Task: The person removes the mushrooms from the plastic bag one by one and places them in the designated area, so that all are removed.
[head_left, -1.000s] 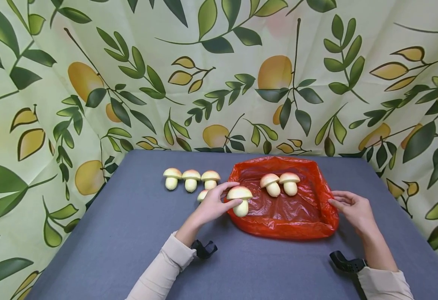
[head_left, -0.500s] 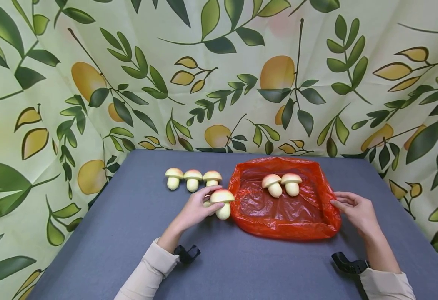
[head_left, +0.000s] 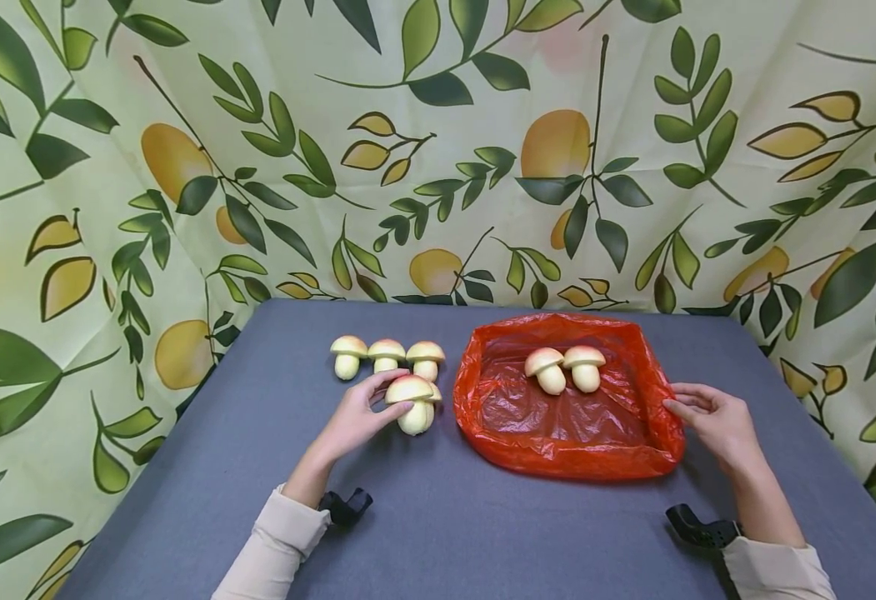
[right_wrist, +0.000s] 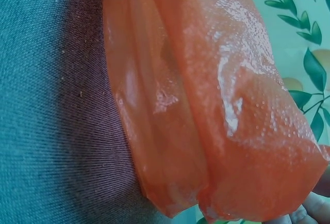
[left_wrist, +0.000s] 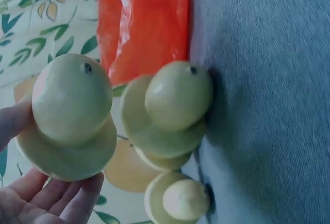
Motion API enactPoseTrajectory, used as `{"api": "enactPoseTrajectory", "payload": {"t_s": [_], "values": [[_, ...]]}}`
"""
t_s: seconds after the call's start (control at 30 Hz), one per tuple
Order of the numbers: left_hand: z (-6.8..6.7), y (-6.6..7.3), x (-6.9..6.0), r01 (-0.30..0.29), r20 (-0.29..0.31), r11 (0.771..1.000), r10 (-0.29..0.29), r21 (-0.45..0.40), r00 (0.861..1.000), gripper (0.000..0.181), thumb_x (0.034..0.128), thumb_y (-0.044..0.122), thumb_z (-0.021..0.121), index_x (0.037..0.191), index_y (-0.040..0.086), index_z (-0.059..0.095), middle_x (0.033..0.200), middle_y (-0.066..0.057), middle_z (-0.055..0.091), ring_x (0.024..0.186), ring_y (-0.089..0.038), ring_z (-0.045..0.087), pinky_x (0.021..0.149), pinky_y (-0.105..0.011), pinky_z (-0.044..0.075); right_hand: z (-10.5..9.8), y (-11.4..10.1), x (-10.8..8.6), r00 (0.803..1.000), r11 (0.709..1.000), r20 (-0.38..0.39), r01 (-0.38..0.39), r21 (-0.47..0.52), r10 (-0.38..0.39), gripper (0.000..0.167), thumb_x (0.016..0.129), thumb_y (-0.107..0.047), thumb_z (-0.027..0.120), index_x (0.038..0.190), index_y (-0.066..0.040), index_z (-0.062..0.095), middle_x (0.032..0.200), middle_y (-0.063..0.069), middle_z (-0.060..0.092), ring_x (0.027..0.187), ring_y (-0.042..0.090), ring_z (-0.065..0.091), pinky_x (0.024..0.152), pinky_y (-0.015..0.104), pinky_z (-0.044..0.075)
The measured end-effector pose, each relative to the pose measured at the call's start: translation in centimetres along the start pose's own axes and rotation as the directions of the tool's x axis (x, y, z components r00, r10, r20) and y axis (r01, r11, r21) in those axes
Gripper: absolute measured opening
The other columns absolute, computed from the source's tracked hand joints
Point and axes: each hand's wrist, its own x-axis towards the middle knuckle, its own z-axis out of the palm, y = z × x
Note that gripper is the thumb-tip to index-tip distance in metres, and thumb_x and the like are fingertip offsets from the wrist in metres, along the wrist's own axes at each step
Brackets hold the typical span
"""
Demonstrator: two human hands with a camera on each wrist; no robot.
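My left hand [head_left: 357, 418] holds a toy mushroom [head_left: 410, 388] with a pale stem and pink-topped cap, thumb on one side and fingers on the other. In the left wrist view the held mushroom [left_wrist: 72, 100] is apart from another mushroom [left_wrist: 178, 98] standing on the table, which it mostly covers in the head view. My right hand [head_left: 718, 427] pinches the right rim of a red plastic bag [head_left: 573, 463], spread wide with its edge rolled down. Inside the bag two mushrooms lean together, a left one [head_left: 546, 371] and a right one [head_left: 585, 368].
Three more mushrooms stand in a row behind my left hand: a left one [head_left: 347, 358], a middle one [head_left: 386, 353] and a right one [head_left: 426, 360]. Grey-blue cloth covers the table [head_left: 483, 533]. A leaf-and-fruit patterned curtain [head_left: 468, 200] hangs at the back.
My left hand has moved left with the mushroom, from the bag's left rim to in front of the mushroom standing on the table. The right hand stays at the bag's rim.
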Motion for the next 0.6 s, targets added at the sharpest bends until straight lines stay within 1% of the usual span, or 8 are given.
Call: {"api": "enactPoseTrajectory", "payload": {"t_s": [0.1,0.23,0.47,0.6], "values": [[-0.6,-0.5,-0.1,0.007,-0.006,1.000,-0.007,-0.016,1.000,0.052,0.0874,0.015,0.070,0.135,0.002,0.053,0.137,-0.015,0.057,0.127,-0.030,0.056,0.108,-0.042,0.045,0.0,0.0,0.0,1.000,1.000,0.001,-0.010,-0.007,0.010,0.051,0.095,-0.022,0.061,0.127,0.015,0.049,0.072,-0.035,0.057,0.068,-0.010,0.060,0.063,0.012,0.055],[-1.4,-1.3,0.0,-0.006,-0.005,0.999,0.006,-0.034,1.000,0.052,0.0878,0.014,0.070,0.134,0.000,0.052,0.138,-0.019,0.055,0.129,-0.033,0.053,0.109,-0.044,0.043,0.1,0.0,0.1,1.000,1.000,0.001,-0.009,-0.016,0.009,0.051,0.095,-0.023,0.060,0.127,0.015,0.049,0.072,-0.036,0.056,0.069,-0.010,0.060,0.064,0.011,0.054],[-2.6,-3.1,0.2,0.009,-0.010,1.000,-0.009,-0.006,1.000,0.052,0.0892,0.015,0.068,0.135,-0.002,0.051,0.136,-0.021,0.056,0.128,-0.035,0.053,0.108,-0.045,0.043,0.1,0.0,0.1,1.000,1.000,0.004,-0.015,-0.010,0.015,0.052,0.094,-0.023,0.061,0.127,0.015,0.049,0.072,-0.036,0.057,0.069,-0.011,0.060,0.063,0.011,0.054],[-3.1,-3.7,0.6,0.017,0.010,1.000,-0.017,-0.008,1.000,0.051,0.0899,0.014,0.067,0.135,-0.002,0.050,0.137,-0.022,0.055,0.129,-0.036,0.053,0.108,-0.046,0.043,0.0,0.0,0.1,1.000,1.000,0.002,-0.023,-0.017,0.023,0.051,0.094,-0.025,0.062,0.126,0.014,0.051,0.072,-0.036,0.057,0.069,-0.010,0.060,0.064,0.011,0.054]]}}
